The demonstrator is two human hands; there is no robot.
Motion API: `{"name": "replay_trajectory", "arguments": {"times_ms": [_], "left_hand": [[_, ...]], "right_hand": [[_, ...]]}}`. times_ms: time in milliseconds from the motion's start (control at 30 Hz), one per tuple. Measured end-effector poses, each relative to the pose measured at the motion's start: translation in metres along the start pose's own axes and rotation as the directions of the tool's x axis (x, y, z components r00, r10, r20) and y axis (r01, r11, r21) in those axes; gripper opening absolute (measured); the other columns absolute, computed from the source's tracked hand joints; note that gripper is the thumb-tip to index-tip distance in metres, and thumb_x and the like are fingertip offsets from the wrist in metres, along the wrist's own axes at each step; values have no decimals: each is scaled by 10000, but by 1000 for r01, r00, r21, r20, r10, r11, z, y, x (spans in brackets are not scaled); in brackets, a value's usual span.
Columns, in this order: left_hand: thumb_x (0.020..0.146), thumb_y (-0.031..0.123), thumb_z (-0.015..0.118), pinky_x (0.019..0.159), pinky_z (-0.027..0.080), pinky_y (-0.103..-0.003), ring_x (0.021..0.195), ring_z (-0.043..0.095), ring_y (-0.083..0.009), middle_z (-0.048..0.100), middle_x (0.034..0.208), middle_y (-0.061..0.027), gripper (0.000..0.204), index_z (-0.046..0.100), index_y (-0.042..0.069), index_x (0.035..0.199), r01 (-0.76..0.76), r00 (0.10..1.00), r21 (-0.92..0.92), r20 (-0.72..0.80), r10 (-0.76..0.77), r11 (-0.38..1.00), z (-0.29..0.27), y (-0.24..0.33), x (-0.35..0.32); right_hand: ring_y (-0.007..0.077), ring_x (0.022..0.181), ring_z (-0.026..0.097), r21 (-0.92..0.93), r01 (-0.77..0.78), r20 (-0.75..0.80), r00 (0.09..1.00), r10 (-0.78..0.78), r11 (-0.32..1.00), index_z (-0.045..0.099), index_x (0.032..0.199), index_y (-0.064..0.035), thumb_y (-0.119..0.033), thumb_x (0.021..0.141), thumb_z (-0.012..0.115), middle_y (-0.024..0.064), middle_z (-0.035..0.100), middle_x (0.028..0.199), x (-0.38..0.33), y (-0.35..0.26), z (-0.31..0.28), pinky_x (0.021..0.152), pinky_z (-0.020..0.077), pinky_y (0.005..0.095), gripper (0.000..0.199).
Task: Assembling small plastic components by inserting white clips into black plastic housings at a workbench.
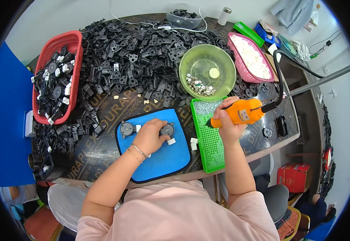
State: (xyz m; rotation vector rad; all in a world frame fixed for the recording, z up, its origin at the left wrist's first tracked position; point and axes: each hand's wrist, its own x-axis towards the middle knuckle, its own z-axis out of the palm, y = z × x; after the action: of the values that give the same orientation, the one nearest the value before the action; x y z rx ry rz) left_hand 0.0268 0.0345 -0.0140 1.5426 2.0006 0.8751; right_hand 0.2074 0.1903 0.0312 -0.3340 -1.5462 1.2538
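Observation:
On a blue mat (155, 160) lie two black assemblies, each with a round disc and a white block. My left hand (150, 135) grips the right-hand round black part (167, 130), fingers at its edge, with a white block beside it. The other round black part (127, 129) rests near the mat's left edge. My right hand (230, 127) is wrapped round an orange electric screwdriver (241, 112), its dark tip pointing left over a green perforated tray (213, 148). Small shiny pieces lie at the tray's far end. Two white blocks (194, 143) sit between mat and tray.
A heap of black plastic parts (139, 52) covers the far table. A red basket (78, 76) of assembled parts stands left; a green bowl (187, 66) holds small metal pieces. Beyond it is a pink basket (239, 60) of white pieces. The screwdriver's black cable (280, 76) runs up right.

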Motion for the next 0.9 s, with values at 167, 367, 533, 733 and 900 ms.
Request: {"name": "replay_trajectory", "arguments": {"times_ms": [167, 367, 533, 733, 900], "left_hand": [[670, 111, 778, 733, 494, -348, 837, 599, -303, 615, 936, -151, 440, 621, -21, 1060, -27, 999, 7, -23, 28, 1000, 2, -2, 1], [671, 111, 776, 728, 493, -346, 817, 598, -297, 614, 926, -148, 439, 621, -20, 1061, -54, 998, 13, -39, 54, 998, 2, -3, 1], [676, 112, 773, 716, 490, -345, 797, 593, -290, 611, 919, -145, 438, 619, -19, 1065, -26, 1000, 4, -14, 26, 1000, 0, -1, 1], [675, 111, 772, 747, 485, -362, 846, 593, -310, 611, 928, -152, 446, 614, -22, 1070, -46, 999, -17, -29, 45, 999, 2, -2, 0], [681, 96, 757, 812, 472, -385, 921, 578, -340, 610, 958, -167, 422, 614, -22, 1060, -41, 999, -15, -23, 41, 999, 1, -3, -2]], "right_hand": [[167, 639, 555, 27, -18, 9, 1000, 18, 999, 480, 952, 0, 39, 782, 590, 96, 459, 910, 0, 3, 0, 600, 480, 289, 205], [168, 634, 551, 21, -16, 9, 1000, 16, 1000, 482, 946, 2, 40, 782, 591, 95, 457, 891, -1, 2, 1, 598, 476, 292, 200], [167, 638, 548, 19, -71, 11, 997, 71, 997, 480, 947, -2, 31, 783, 596, 98, 463, 889, -4, 1, 3, 591, 474, 295, 203], [165, 614, 532, 58, -18, -78, 997, 23, 998, 469, 945, -4, -3, 791, 584, 106, 474, 890, 5, -18, 12, 585, 476, 295, 193], [179, 615, 540, 189, 53, 94, 993, -72, 981, 468, 942, 6, -28, 794, 578, 123, 465, 889, 5, -34, 41, 566, 489, 291, 188]]}}
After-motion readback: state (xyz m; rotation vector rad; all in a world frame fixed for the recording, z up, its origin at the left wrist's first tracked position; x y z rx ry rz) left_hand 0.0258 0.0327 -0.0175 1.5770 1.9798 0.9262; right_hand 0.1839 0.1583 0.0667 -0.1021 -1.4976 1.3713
